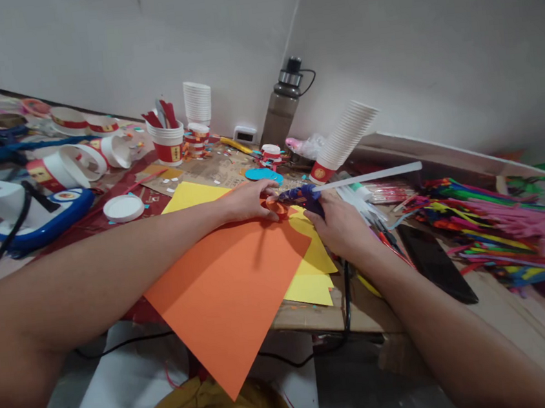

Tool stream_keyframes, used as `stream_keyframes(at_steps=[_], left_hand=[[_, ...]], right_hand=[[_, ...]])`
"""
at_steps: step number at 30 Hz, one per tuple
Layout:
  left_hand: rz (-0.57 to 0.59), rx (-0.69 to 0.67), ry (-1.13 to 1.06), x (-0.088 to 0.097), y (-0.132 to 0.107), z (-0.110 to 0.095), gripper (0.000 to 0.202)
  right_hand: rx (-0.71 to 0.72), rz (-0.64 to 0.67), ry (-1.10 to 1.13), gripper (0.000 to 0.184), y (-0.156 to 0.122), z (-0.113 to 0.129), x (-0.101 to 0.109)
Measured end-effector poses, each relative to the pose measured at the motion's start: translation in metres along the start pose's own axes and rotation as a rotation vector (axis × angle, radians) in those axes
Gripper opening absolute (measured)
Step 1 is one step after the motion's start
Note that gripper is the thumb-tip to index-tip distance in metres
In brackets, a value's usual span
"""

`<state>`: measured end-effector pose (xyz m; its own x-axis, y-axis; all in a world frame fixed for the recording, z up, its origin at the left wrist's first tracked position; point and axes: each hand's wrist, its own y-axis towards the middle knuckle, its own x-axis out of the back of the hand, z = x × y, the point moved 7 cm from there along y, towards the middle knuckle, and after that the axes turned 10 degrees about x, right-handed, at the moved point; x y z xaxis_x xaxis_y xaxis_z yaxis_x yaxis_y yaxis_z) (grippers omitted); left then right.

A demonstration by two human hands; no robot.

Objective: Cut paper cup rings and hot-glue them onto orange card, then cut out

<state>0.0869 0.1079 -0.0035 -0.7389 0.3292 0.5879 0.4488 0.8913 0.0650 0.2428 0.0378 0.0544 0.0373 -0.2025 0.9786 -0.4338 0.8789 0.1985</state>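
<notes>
My right hand (340, 223) is closed round a dark blue hot glue gun (303, 194), and a long white glue stick (371, 175) juts out of its back toward the right. The gun's nozzle points left, at my left hand (253, 201). Thumb and fingers of that hand pinch a small orange paper piece (277, 208), partly hidden by the fingers and gun. Below both hands lies a large orange sheet (232, 286), one corner hanging past the table's front edge. Yellow sheets (317, 283) show from under it.
Leaning paper cups (346, 138) and a water bottle (282, 109) stand at the back. A cup of red-handled tools (167, 140) is behind left. Pipe cleaners (512, 218) and a phone (437, 261) lie right. The gun's black cable (347, 300) drops over the front edge.
</notes>
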Motion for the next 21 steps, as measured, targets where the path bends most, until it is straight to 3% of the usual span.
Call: stream_keyframes(at_steps=[9,21], left_hand=[[0.058,-0.034,-0.051,0.001,-0.009,-0.017,0.092],[0.065,-0.017,-0.060,-0.001,-0.007,-0.015,0.085]], right_hand=[[-0.043,0.001,-0.002,0.034,-0.008,-0.005,0.005],[-0.010,-0.002,-0.017,0.034,-0.002,-0.002,0.002]])
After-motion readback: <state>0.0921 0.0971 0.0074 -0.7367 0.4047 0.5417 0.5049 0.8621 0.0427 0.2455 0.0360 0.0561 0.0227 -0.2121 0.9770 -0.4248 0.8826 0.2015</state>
